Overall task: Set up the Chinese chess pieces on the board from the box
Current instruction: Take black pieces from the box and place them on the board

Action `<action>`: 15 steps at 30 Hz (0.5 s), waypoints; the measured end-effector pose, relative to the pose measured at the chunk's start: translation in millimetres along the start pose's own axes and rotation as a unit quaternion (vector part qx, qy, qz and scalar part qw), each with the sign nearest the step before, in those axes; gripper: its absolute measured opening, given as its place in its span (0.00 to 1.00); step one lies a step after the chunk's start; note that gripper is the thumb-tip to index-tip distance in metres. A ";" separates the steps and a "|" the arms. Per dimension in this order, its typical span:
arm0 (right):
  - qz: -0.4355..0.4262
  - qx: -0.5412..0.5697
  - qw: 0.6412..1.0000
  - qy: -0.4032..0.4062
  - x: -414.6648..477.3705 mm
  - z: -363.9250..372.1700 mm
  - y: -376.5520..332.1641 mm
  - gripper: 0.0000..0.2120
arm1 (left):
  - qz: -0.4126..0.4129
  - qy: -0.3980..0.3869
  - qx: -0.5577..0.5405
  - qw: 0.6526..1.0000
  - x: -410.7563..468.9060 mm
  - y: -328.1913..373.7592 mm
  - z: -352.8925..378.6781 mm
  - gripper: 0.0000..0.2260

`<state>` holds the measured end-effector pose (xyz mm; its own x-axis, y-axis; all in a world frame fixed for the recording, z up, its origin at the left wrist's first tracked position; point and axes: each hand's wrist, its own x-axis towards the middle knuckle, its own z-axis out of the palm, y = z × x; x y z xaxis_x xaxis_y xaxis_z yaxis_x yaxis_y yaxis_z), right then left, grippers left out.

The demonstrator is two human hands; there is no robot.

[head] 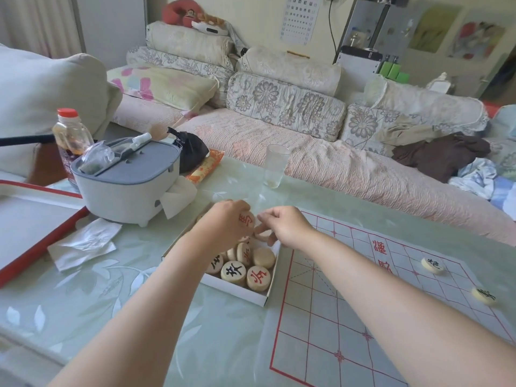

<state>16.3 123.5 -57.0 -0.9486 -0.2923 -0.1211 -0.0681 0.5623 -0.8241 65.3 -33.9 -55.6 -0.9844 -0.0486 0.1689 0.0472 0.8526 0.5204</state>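
Observation:
A shallow white box [237, 292] lies left of the paper chess board [321, 317] and holds several round wooden pieces [233, 272] with red or black characters. My left hand [223, 224] is over the box, holding a red-character piece [247, 219] between its fingers. My right hand [284, 224] hovers over the box's far end, its fingertips down among the pieces; whether it grips one is hidden. Two black-character pieces [432, 265] [484, 295] sit on the board's right side.
A grey-lidded white tissue container [125, 180] stands left of the box, with crumpled tissues [83, 243] and a red-rimmed tray [33, 219] beside it. A clear glass [275, 166] stands beyond the box, a bottle [71, 135] at far left. A sofa runs behind the table.

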 end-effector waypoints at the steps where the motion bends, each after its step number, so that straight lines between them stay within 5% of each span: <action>1: -0.017 -0.063 0.998 0.008 2.1 1.5 2.0 0.08 | -0.017 -0.002 0.014 1.000 -0.2 -5.2 -1.7 0.23; 6: -0.043 -0.317 0.947 -0.042 9.4 12.2 7.4 0.10 | -0.048 -0.028 0.058 0.997 -1.4 -24.8 -4.6 0.20; 15: -0.039 -0.392 0.912 -0.115 32.2 28.9 -7.0 0.03 | -0.011 -0.045 0.061 0.997 1.5 -26.2 -7.4 0.21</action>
<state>-4.8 87.8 -71.1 -0.8479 -0.4590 -0.2655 -0.4185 0.8867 -0.1965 63.8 -60.2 -62.7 -0.9965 -0.0251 0.0798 0.0104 0.9092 0.4162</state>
